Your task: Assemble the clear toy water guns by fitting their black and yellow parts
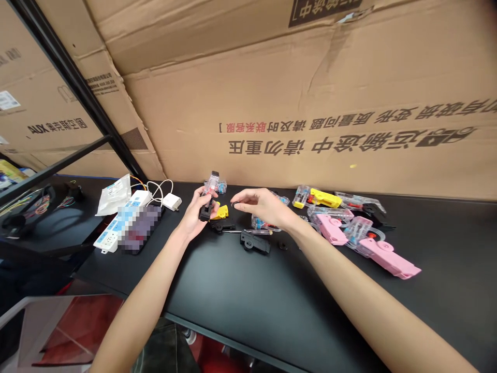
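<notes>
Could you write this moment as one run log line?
Left hand: holds clear-and-black plastic toy gun part | Right hand: pinches small black plastic disc | Nearby: yellow plastic toy part

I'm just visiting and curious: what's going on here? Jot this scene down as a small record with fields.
Left hand: holds a clear-and-black plastic toy part
Right hand: fingertips at a small black disc; grip unclear
Nearby: yellow piece; black plastic shell
Surface: black table
Rest: pink toy pistols; power strip; white charger; cardboard sheet
</notes>
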Demonstrator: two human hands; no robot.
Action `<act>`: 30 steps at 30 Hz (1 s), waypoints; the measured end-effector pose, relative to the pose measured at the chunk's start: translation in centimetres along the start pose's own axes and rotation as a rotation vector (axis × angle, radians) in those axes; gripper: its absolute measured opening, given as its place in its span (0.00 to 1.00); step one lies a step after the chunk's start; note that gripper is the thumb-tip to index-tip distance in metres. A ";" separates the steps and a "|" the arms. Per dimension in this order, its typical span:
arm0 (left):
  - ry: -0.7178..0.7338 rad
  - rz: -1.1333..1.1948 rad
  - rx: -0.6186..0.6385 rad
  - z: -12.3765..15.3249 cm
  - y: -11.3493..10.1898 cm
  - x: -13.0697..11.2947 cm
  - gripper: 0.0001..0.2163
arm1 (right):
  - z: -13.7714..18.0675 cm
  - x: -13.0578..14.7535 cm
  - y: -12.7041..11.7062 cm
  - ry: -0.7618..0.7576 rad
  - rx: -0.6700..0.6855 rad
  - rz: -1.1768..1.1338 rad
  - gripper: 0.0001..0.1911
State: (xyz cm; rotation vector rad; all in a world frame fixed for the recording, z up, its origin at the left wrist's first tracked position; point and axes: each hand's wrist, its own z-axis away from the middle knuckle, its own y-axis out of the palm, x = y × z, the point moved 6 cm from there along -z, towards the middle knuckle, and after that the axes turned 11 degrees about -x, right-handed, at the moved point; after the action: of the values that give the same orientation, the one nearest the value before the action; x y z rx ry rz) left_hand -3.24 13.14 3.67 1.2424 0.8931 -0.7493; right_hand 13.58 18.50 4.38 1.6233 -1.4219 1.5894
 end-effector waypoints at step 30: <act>-0.074 0.053 0.019 1.1 1.9 1.9 0.14 | 0.8 3.3 0.4 -0.052 -0.157 -0.092 0.13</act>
State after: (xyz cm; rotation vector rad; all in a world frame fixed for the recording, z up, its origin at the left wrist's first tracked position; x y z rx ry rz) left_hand -0.48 12.44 2.94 1.2424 0.7916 -0.7587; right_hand 12.96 16.54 7.05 1.6237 -1.4380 1.3592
